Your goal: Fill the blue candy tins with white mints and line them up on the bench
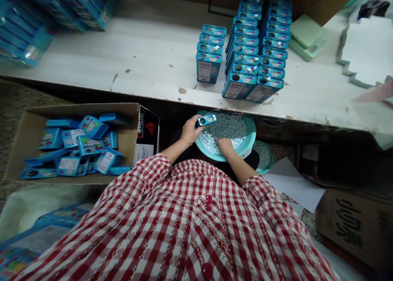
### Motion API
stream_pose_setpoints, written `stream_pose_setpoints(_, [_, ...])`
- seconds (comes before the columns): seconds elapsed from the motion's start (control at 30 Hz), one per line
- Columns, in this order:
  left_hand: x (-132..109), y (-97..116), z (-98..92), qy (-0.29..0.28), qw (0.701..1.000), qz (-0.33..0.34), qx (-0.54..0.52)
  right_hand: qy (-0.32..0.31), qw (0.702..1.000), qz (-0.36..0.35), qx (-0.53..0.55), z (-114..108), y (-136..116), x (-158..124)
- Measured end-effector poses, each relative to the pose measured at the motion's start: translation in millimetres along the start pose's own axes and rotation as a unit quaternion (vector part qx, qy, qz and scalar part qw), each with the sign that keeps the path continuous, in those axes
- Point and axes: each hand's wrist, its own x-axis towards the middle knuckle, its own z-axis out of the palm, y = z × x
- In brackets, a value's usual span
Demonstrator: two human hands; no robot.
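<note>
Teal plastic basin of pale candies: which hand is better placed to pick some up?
Probably the right hand: it rests in the candies; the left hand holds a small blue tin.

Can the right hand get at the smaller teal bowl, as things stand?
Probably yes: the right hand rests in the large teal basin, and the smaller bowl sits just past its rim, nothing else between.

Small tin [207,119]: the lower end is hidden by the left hand [190,130].
Right hand [225,146]: the fingertips are buried in the mints [225,129].
Second bowl [264,156]: partly hidden by the right arm [242,166].
Tin rows [260,27]: the far ends are cut off by the top edge; the small print cannot be read.
Pink object [376,91]: blurred and cut off by the right edge.
</note>
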Motion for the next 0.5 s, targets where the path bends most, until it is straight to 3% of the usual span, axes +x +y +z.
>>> stream_pose_setpoints(0.27, [3.1,-1.5,1.3,-0.004,1.0,-0.002,-0.016,-0.021,0.994,-0.028,0.104,0.2,34.6,-6.4])
stream_pose_setpoints(0.5, [6.5,1.0,12.1,-0.024,1.0,0.007,-0.003,0.051,0.951,-0.066,0.296,-53.8,61.7,-48.7])
